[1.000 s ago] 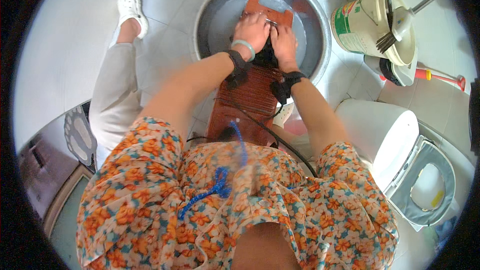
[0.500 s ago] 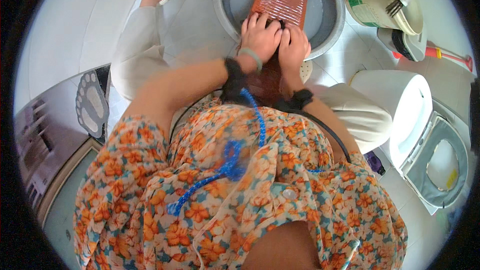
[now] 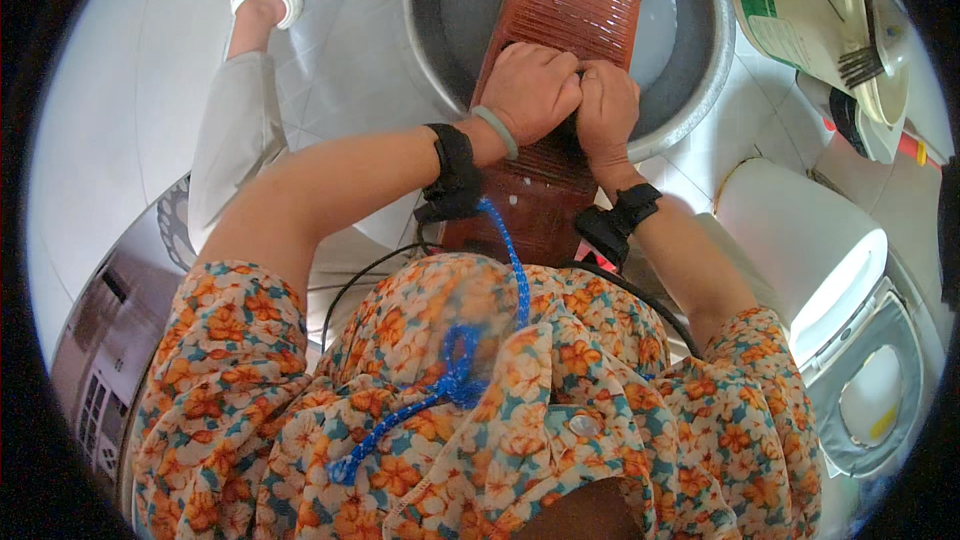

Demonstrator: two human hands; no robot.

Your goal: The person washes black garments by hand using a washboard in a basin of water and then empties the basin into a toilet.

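A reddish-brown ribbed washboard (image 3: 570, 10) leans from my lap into a round metal basin (image 3: 440, 10) holding greyish water. My left hand (image 3: 535, 90) and my right hand (image 3: 605, 110) sit side by side on the board's middle, both clenched around a small dark piece of cloth (image 3: 578, 122) that is almost wholly hidden under the fingers. A pale green bangle and a black wrist strap are on my left wrist; another black strap is on my right wrist.
A large pale bucket (image 3: 800, 15) with a fork-like tool stands at the upper right, beside a red-handled tool. A white toilet (image 3: 850, 340) is at the right. A washing machine (image 3: 110, 330) is at the lower left. White floor tiles surround the basin.
My hands have slid down the washboard toward me and the view has tilted, so the basin now lies at the top edge. Both fists stay clenched on the cloth.
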